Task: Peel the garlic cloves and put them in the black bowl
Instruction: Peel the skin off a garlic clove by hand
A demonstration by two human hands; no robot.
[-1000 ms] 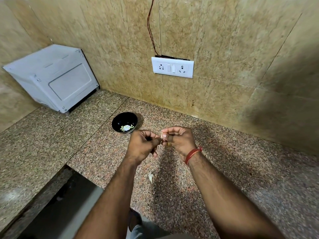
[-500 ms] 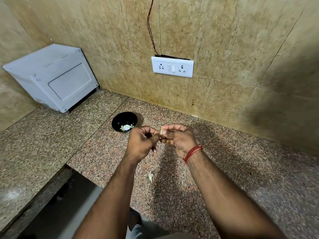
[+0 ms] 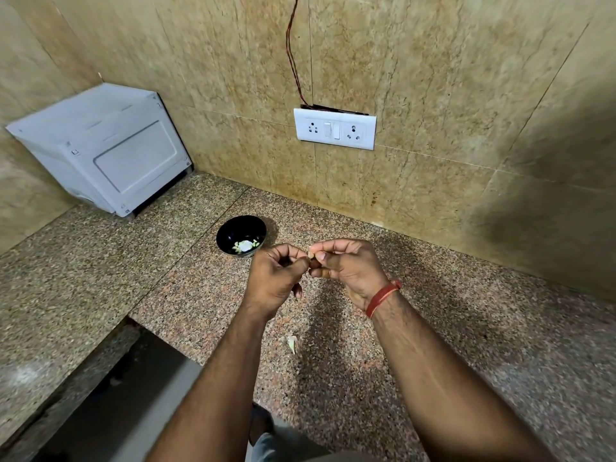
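A white appliance (image 3: 100, 151) sits on the granite counter (image 3: 83, 268) below a wall socket plate (image 3: 335, 129).

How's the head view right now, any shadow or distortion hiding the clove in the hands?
Head view: sharp at centre. Wide-angle bend curves the wall tiles and counter edges. A dark shadow falls under the hands and on the right wall. The garlic clove shows only as a pale tip between the left hand and right hand.

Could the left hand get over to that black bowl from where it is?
Probably yes. The black bowl sits on the counter just beyond the left hand, with nothing between them. But that hand is busy, pinching the garlic clove along with the right hand.
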